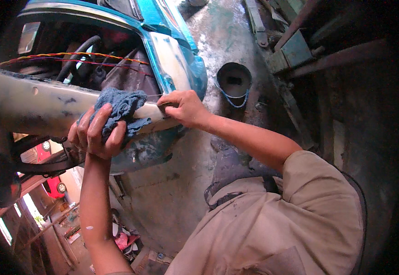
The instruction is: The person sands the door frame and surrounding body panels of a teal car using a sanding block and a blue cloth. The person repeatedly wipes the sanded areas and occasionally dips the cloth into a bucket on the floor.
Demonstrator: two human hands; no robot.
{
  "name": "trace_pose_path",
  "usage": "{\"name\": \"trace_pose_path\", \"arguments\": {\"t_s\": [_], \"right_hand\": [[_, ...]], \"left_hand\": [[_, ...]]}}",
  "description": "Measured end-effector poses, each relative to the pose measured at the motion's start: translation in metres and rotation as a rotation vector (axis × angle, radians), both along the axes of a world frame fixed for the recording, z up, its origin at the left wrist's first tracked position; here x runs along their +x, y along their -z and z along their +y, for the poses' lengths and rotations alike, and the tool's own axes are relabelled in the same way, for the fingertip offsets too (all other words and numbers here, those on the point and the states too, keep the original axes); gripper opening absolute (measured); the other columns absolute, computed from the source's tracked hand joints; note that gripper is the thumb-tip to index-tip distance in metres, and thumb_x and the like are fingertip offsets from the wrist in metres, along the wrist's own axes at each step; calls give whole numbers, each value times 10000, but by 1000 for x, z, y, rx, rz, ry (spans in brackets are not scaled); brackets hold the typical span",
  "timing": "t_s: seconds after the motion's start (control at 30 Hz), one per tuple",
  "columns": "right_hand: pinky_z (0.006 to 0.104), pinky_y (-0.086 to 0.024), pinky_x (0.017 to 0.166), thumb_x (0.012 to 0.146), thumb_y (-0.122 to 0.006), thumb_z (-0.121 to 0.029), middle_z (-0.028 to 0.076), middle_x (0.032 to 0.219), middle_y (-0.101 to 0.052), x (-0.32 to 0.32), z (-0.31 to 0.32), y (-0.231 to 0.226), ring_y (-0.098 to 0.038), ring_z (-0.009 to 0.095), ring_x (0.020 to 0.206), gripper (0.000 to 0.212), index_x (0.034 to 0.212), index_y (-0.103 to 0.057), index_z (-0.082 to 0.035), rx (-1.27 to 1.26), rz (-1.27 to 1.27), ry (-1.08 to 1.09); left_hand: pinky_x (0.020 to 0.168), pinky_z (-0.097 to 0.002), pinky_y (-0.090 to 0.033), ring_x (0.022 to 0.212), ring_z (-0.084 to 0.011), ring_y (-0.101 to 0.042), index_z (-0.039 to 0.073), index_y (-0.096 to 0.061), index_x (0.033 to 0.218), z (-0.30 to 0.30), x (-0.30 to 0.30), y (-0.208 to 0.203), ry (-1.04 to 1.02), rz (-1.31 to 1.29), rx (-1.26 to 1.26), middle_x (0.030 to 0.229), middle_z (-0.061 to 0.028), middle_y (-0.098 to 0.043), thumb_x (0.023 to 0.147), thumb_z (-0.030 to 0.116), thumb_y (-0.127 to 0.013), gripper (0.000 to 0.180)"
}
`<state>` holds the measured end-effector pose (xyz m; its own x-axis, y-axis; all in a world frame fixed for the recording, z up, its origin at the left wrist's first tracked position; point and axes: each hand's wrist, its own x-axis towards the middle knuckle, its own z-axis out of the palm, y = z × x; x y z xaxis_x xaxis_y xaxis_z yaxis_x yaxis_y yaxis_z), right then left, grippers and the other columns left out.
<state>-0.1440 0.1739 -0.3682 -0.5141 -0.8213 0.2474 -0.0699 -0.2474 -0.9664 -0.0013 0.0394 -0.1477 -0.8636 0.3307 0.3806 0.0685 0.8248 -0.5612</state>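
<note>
Wet, bunched blue cloth [122,104] lies against the bare, sanded body panel [34,98] of a turquoise vehicle. My left hand [97,130] is wrapped round the cloth from the near side, its fingers wet. To the right, my right hand [186,108] rests at the corner of the panel, below the window opening. Its thumb and forefinger are closed together at the panel's edge; whatever is between them, if anything, is too small to make out. A pale filler patch [171,57] covers the pillar beyond that hand.
Twisted red and yellow wires [85,56] stretch across the window opening, with a steering wheel [73,57] behind. A dark bucket [233,68] with a blue rope handle stands on the concrete floor. Metal beams [295,52] are at the right. Red vehicles [55,187] appear at lower left.
</note>
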Motion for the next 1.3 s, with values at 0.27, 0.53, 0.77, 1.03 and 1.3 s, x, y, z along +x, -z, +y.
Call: {"name": "trace_pose_path", "arguments": {"t_s": [0.27, 0.53, 0.77, 1.03, 1.3], "right_hand": [[407, -611, 838, 849, -689, -182, 217, 983, -784, -4, -7, -58, -781, 354, 905, 300, 1091, -804, -47, 38, -209, -61], [435, -571, 952, 821, -662, -110, 179, 1092, -721, 9, -8, -28, -709, 374, 1037, 319, 1131, -719, -65, -104, -83, 1], [443, -566, 947, 866, -688, -87, 112, 1050, -724, -13, -25, 62, -694, 341, 1051, 217, 1081, -717, -93, -306, 262, -68], [425, -550, 984, 850, -740, -81, 72, 1125, -710, -44, -29, 80, -674, 316, 1117, 209, 1057, -722, -101, -386, 587, -2], [451, -551, 1026, 834, -762, -101, 43, 1119, -719, -27, -22, 63, -659, 311, 1160, 276, 1105, -734, -147, -360, 554, 120]], "left_hand": [[982, -414, -417, 1126, -255, -679, 340, -609, 1134, 3, 2, -3, -19, -27, 33, 1345, -1, -685, 971, 319, -708, 192], [1011, -449, -405, 1115, -257, -664, 296, -580, 1216, -4, 6, -1, -1, -47, -66, 1309, -46, -698, 1040, 623, -575, 371], [974, -407, -400, 1061, -250, -693, 319, -606, 1107, 5, 0, -3, -16, -1, 4, 1276, -5, -723, 1024, 447, -647, 158], [979, -405, -399, 1037, -246, -694, 321, -609, 1122, -6, 3, 2, 26, 32, -41, 1260, -8, -732, 1024, 469, -644, 181], [996, -418, -398, 1076, -256, -680, 303, -604, 1141, 1, 1, -1, -13, -12, -30, 1282, -32, -716, 1025, 502, -633, 232]]}}
